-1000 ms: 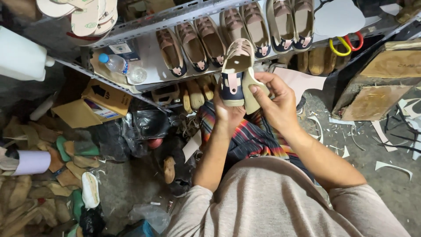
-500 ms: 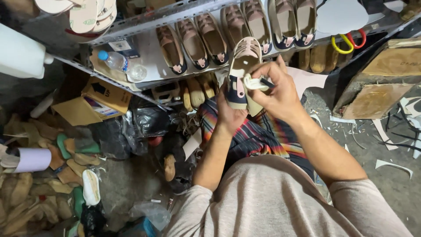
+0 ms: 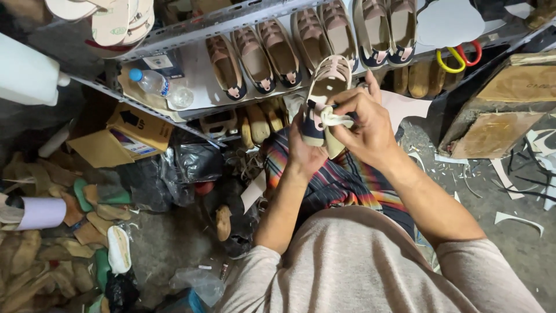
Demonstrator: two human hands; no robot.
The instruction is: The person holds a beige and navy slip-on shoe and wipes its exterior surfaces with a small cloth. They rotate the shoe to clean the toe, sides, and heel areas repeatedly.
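Note:
A small beige sandal with a dark blue heel is held up in front of me, toe pointing away. My left hand cups its heel from below. A pale strap at the heel is pinched in the fingers of my right hand, which is curled over the sandal's back end. Both forearms rise from my grey shirt over a striped cloth on my lap.
A metal shelf ahead carries a row of finished sandals and a plastic water bottle. Yellow and red handled scissors hang at right. Cardboard box, black bags and a heap of soles lie left; paper scraps litter the right floor.
The sandal has tipped more upright and come a little closer to me. My right hand has slid from its side onto the heel end and now pinches the strap.

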